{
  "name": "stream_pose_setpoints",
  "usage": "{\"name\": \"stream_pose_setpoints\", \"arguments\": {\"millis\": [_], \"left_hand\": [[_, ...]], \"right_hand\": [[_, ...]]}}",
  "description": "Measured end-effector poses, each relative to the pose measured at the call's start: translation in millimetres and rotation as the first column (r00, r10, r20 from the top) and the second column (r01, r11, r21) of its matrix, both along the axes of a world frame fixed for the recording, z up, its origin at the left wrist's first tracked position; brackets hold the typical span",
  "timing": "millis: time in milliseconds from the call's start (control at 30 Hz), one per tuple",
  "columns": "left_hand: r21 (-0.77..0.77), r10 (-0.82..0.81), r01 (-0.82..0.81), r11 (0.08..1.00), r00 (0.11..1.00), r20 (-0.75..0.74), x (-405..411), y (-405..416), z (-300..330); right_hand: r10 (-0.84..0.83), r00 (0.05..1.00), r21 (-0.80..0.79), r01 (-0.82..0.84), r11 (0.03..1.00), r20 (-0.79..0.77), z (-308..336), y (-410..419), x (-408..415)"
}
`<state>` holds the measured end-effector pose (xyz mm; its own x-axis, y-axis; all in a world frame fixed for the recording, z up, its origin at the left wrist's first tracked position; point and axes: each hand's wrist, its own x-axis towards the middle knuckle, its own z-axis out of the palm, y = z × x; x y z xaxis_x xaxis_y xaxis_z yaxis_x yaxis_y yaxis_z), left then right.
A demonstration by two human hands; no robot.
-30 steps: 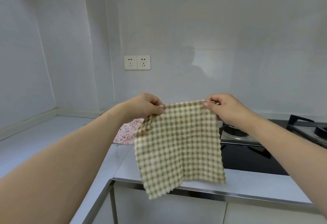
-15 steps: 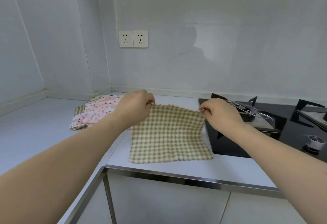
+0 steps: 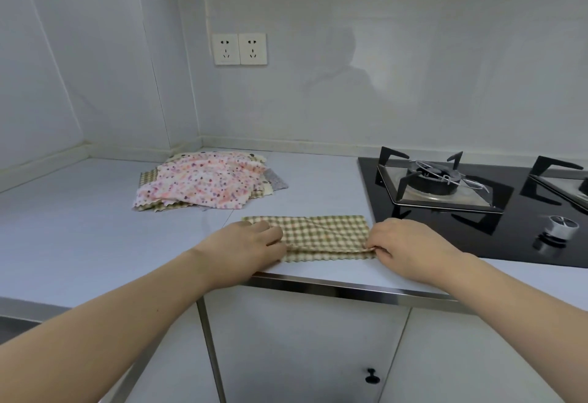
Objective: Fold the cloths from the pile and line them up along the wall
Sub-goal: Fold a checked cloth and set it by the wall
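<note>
A green-and-cream checked cloth (image 3: 321,234) lies folded in half on the white counter (image 3: 79,231), close to its front edge. My left hand (image 3: 245,250) pinches the cloth's left end, and my right hand (image 3: 410,247) pinches its right end at the folded-over edge. Behind and to the left, a pile of cloths (image 3: 206,183) sits near the corner, topped by a pink floral one with checked and grey ones beneath.
A black gas hob (image 3: 477,212) with a burner stand (image 3: 436,180) and a knob (image 3: 555,232) lies right of the cloth. Two wall sockets (image 3: 240,49) are above the pile. Cabinet doors with a small knob (image 3: 370,375) are below the counter's metal rim.
The checked cloth went from hanging in the air to lying on the counter, then its far edge was brought over to the near edge, folding it in half. Both hands came down and toward me.
</note>
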<state>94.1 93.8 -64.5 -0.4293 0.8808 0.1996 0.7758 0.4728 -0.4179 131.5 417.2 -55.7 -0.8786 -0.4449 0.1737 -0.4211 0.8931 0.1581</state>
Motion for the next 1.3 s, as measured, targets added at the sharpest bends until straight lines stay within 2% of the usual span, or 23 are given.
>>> {"name": "stream_pose_setpoints", "arguments": {"millis": [167,267,333,400,467,567,667,767,900,967,1033,1067,1200,1300], "left_hand": [[0.103,0.077,-0.082,0.991,0.996,0.053,7,-1,1],[0.029,0.102,-0.101,0.995,0.994,-0.037,3,0,2],[-0.026,0.157,-0.157,0.987,0.987,-0.027,2,6,4],[-0.029,0.247,-0.245,0.969,0.967,0.071,4,14,10],[0.100,0.333,-0.365,0.926,0.911,0.244,6,20,19],[0.361,0.326,-0.505,0.784,0.830,0.452,1,21,31],[0.434,0.284,-0.586,0.684,0.762,0.582,0,17,40],[0.475,0.263,-0.585,0.657,0.769,0.583,0,12,45],[0.485,0.306,-0.521,0.702,0.836,0.456,-2,7,43],[0.447,0.362,-0.487,0.750,0.869,0.338,-3,4,42],[0.436,0.393,-0.462,0.772,0.887,0.243,-3,2,41],[0.449,0.399,-0.456,0.768,0.890,0.221,-3,2,42],[0.520,0.391,-0.463,0.718,0.886,0.249,-3,7,55],[0.570,0.381,-0.498,0.653,0.867,0.321,-4,7,68]], "right_hand": [[0.002,1.000,-0.020,-0.002,1.000,0.018,-3,0,3],[-0.036,0.996,-0.104,0.045,0.994,0.086,-2,0,5],[-0.061,0.994,-0.097,0.070,0.993,0.096,-3,-4,6],[-0.100,0.992,-0.086,0.107,0.990,0.081,-6,-10,6],[-0.145,0.986,-0.131,0.155,0.979,0.084,-9,-14,6],[-0.180,0.977,-0.200,0.199,0.959,0.111,-11,-17,6],[-0.186,0.974,-0.175,0.207,0.963,0.128,-10,-19,7],[-0.194,0.971,-0.183,0.218,0.959,0.138,-11,-22,8],[-0.214,0.974,-0.324,0.227,0.918,0.076,-17,-22,7],[-0.213,0.971,-0.543,0.238,0.805,0.110,-15,-18,5],[-0.176,0.968,-0.765,0.251,0.593,0.181,-5,-14,4],[-0.153,0.971,-0.828,0.236,0.509,0.184,1,-13,3],[-0.088,0.983,-0.945,0.180,0.275,0.162,29,-15,4],[-0.066,0.986,-0.960,0.165,0.226,0.154,45,-12,1]]}}
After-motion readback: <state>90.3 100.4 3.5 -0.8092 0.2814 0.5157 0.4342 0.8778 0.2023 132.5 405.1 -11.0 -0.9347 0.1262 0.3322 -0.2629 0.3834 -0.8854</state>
